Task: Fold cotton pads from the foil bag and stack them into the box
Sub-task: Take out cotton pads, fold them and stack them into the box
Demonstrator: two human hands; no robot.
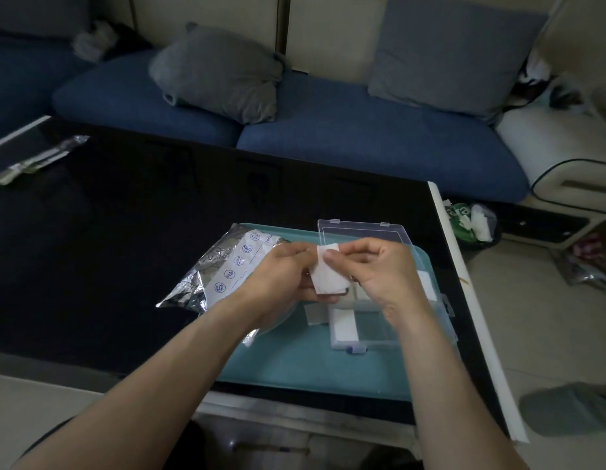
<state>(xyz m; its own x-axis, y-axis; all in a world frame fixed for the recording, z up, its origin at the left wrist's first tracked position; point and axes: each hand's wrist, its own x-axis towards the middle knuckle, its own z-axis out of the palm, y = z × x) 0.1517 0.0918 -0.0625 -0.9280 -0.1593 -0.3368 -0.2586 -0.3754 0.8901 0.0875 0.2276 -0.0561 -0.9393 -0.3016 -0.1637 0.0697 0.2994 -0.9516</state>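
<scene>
Both hands hold one cotton pad (329, 273) above the teal tray (295, 364): left hand (281, 276) fingers curl beneath it, right hand (373, 266) pinches its top edge. Foil bag (223, 266) lies left, clear box (362, 320) below. Recommend aligning edges squarely before creasing.

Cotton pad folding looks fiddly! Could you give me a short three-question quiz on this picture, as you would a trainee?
1. True or false: both hands, left hand and right hand, hold the same cotton pad.
2. The foil bag lies on which side of the clear box? A) the person's left B) the person's right C) inside it
3. Fill in: the box lid is ____.

Key
1. True: both pinch the one pad above the teal tray.
2. A.
3. Open, tilted back, with folded pads already in the box.
</scene>
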